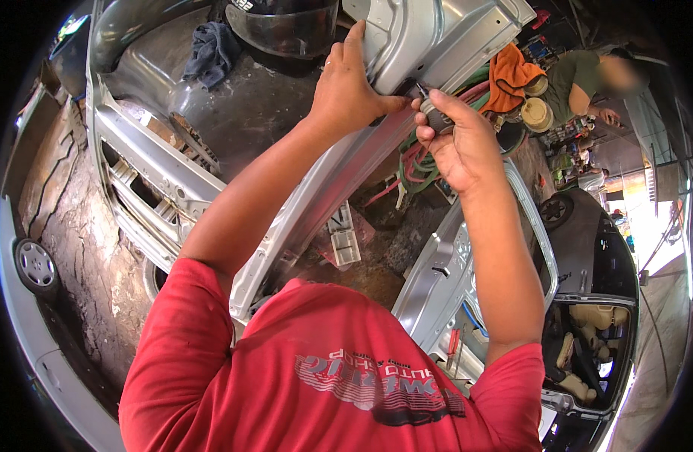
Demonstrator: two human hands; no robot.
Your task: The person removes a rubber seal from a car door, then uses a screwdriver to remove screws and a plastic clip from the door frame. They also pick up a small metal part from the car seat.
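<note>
Screwdriver-like hand tool (pixel 437 120), short, grey-and-black grip, slim dark shank; lies between one and two o'clock from mid-view, shank aimed toward eleven.

Handling, my judgement: light, stiff, not fragile; grip seems ribbed, so unlikely to slip unless greasy. Best hold: round the thick grip, clear of the shank.

Right hand (pixel 467 147): thumb and curled fingers closed on the grip, palm turned up toward the camera. Tool sits between them, thumb along its two-o'clock side, fingertips at its nine-o'clock side; shank stands clear of the fingers. Shank tip near the lower edge of the silver car body panel (pixel 414 38); contact cannot be told.

Left hand (pixel 350 89): at about ten o'clock from the tool, thumb spread well apart from the fingers, thumb tip near the shank, fingers up at the panel's edge. How firmly they press: cannot tell.

Green and red hoses (pixel 422 162) below, toward six o'clock.
</note>
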